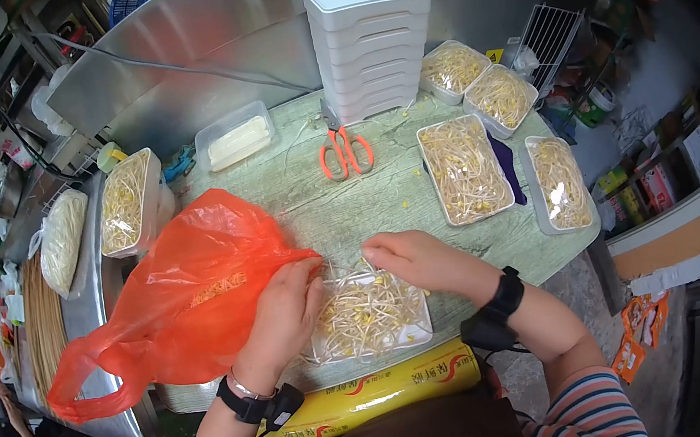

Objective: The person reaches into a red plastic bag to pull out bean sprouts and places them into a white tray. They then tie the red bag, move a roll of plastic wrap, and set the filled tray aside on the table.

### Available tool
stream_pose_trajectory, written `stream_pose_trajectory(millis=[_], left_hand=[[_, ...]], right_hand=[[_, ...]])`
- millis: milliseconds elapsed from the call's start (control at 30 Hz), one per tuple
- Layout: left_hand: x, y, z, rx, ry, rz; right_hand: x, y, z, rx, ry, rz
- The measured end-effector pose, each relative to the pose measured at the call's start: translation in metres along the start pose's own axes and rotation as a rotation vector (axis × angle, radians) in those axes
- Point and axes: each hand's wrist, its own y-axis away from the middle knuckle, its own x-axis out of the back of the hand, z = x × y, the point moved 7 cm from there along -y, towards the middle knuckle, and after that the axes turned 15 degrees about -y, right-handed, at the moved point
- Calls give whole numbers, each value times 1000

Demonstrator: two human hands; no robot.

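Note:
A white tray [419, 332] heaped with bean sprouts [366, 313] lies at the table's front edge, with some strands hanging over its rim. My left hand [285, 307] is closed at the tray's left side, against the edge of a red plastic bag [192, 281]; its fingertips are largely hidden. More sprouts show through the bag, which sprawls to the left. At the tray's far right corner my right hand [412, 259] is curled with thumb and finger together, pinching sprout strands.
Orange-handled scissors [345, 156] lie mid-table, before a tall stack of white trays [370, 50]. Wrapped sprout packs stand right [466, 169] and left [128, 202]. A clear box [235, 136] sits at the back. Along the front edge is a yellow cling-film roll [380, 389].

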Motion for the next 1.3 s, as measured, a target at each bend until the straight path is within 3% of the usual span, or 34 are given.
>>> stream_pose_trajectory(millis=[100, 167, 200, 300, 367, 400, 467, 600, 633, 733, 800, 833, 900, 967, 1033, 1067, 1133, 1167, 1233, 1300], left_hand=[[-6, 1, 3, 17, 65, -24], [-5, 6, 10, 26, 144, -66], [2, 9, 12, 43, 134, -69], [12, 15, -3, 51, 114, 73], [11, 17, -23, 45, 43, 155], [18, 15, -24, 32, -30, 234], [25, 18, -21, 70, -42, 180], [30, 25, 14, 46, -215, 41], [32, 22, 34, -161, -140, 186], [16, 22, 47, -244, -116, 240], [-6, 34, 45, -255, -217, -39], [5, 37, 42, -234, -229, -22], [46, 55, 58, -352, -331, 239], [76, 68, 51, -286, -346, 311], [109, 78, 23, 94, -662, 298], [110, 89, 10, 101, -662, 303], [78, 111, -24, 148, -815, -39], [76, 121, -21, 154, -815, -37], [74, 136, 8, -90, -660, 40], [82, 142, 19, -116, -632, 55]], right_hand=[[-18, -15, -4, 37, -17, -70], [-26, -11, -21, 277, -250, -112], [-26, -9, -23, 277, -249, -114], [-27, 14, -37, 380, -134, -180], [-38, 32, -39, 470, 173, -267], [-42, 36, -37, 475, 177, -271], [-47, 50, -44, 697, 222, -236], [-51, 55, -46, 720, 292, -241], [-53, 55, -43, 710, 320, -246], [-55, 58, -49, 713, 427, -281], [-48, 66, -76, 703, 548, -242], [-45, 73, -87, 727, 553, -259], [-31, 80, -101, 684, 525, -178], [-26, 81, -120, 650, 442, -222], [-26, 74, -146, 615, 363, -250], [-36, 70, -167, 649, 319, -298], [-63, 51, -194, 686, 277, -353], [-84, 39, -200, 707, 306, -417], [-119, 11, -200, 723, 333, -490], [-155, -22, -179, 759, 493, -568]])
